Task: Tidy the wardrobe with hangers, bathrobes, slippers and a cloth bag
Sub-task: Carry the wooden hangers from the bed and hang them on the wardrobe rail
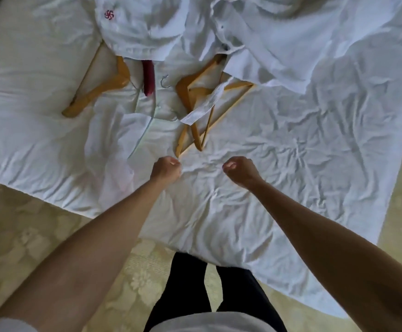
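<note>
Two white bathrobes lie crumpled at the far side of the bed: one with a red emblem point(135, 27), the other point(271, 41) to its right. A wooden hanger point(94, 92) pokes out from under the left robe. Several more wooden hangers point(192, 111) lie stacked in the middle, with a white robe belt point(207, 104) draped across them. My left hand point(167, 168) and my right hand point(239, 169) hover over the sheet just in front of the hangers. The fingers of both are curled into fists, and nothing shows in either one.
A rumpled white sheet point(290, 144) covers the bed. A dark red strip point(148, 77) lies between the hanger groups. Patterned beige carpet point(27, 236) runs along the bed's near edge, where my dark-trousered legs point(195, 295) stand.
</note>
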`<act>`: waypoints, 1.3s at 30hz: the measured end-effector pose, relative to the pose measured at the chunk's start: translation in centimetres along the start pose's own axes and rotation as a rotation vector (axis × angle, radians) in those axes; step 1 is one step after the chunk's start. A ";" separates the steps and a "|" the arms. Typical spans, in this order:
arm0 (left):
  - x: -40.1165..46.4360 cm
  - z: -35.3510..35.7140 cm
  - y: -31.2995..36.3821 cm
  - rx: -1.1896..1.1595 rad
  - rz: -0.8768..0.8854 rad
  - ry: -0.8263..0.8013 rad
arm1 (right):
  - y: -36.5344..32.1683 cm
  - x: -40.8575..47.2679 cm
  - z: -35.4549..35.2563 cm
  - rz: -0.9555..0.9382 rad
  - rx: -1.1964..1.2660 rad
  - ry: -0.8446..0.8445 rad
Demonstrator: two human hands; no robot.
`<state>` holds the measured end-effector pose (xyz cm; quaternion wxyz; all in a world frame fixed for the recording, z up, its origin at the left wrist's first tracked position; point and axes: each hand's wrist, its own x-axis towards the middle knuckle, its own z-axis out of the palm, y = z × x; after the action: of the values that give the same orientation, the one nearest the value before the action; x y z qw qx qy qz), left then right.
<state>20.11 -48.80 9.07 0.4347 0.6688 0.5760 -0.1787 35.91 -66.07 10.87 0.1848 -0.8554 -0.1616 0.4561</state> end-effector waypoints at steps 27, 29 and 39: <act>16.1 8.3 1.8 -0.070 0.080 0.326 | 2.1 16.1 6.9 -0.183 -0.327 0.405; 16.5 7.9 3.1 -0.282 0.020 0.152 | 1.4 15.7 6.5 -0.221 -0.327 0.412; -0.7 3.3 5.9 -0.781 0.082 0.041 | -3.6 2.2 -1.0 -0.345 0.028 0.316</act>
<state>26.22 -51.60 9.94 0.6516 0.4788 0.5822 0.0847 37.53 -62.07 11.44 0.2950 -0.8733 -0.2679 0.2802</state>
